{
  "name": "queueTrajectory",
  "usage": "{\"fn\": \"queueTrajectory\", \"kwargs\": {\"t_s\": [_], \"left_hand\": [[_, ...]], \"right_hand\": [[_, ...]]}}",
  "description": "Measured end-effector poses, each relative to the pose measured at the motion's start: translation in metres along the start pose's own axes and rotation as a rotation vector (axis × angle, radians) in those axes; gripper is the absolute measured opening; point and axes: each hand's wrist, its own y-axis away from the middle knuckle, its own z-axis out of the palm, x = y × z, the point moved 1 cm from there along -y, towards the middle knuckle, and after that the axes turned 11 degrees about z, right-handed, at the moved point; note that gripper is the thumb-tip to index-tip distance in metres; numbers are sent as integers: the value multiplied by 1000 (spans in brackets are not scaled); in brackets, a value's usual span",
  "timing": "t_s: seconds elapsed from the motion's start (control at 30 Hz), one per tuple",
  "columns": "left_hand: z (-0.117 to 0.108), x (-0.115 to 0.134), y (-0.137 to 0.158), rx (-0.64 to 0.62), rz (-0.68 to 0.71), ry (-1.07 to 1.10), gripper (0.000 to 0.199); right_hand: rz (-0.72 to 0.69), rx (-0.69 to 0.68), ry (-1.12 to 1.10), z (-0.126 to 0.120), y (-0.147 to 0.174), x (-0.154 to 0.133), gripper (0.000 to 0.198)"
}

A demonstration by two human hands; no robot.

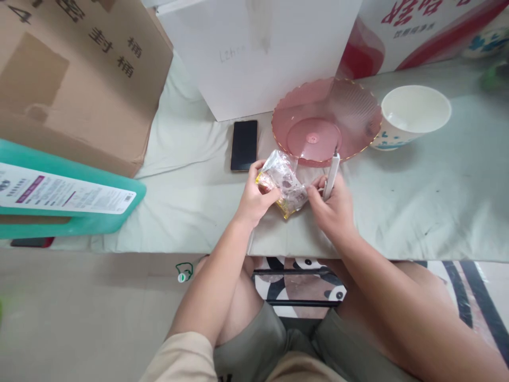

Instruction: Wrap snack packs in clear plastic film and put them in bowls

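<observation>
My left hand [257,197] grips a crinkled clear plastic packet [283,178] with yellow edges, holding it just above the cloth-covered table. In my right hand [332,204] is a slim white utility knife [332,175], its thin dark tip pointing up and away from me. The right thumb and fingertips are at the packet's right edge; whether they pinch it I cannot tell. Just beyond both hands stands a pink ribbed plastic bowl [292,135] with a gold scalloped rim. A black phone [244,144] lies flat behind my left hand.
A white paper tub [415,114] stands right of the bowl. Behind are a white box [262,63] and a red-and-white carton [397,42]. On the left are a large cardboard box [83,79] and a green labelled container [131,196]. The table's front edge [294,254] runs above my knees.
</observation>
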Motion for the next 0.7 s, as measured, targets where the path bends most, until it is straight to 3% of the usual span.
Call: {"fn": "queueTrajectory", "kwargs": {"t_s": [0.27, 0.43, 0.57, 0.7], "left_hand": [[6, 1, 3, -164, 13, -92, 66], [11, -5, 4, -269, 55, -108, 65], [11, -10, 4, -277, 77, -175, 64], [10, -11, 7, -326, 105, -254, 64]], "right_hand": [[-110, -90, -64, 0, -1, 2, 26], [-174, -47, -103, 0, -3, 3, 28], [-226, -28, -283, -4, -2, 0, 24], [-186, -22, -337, -6, -1, -3, 24]]}}
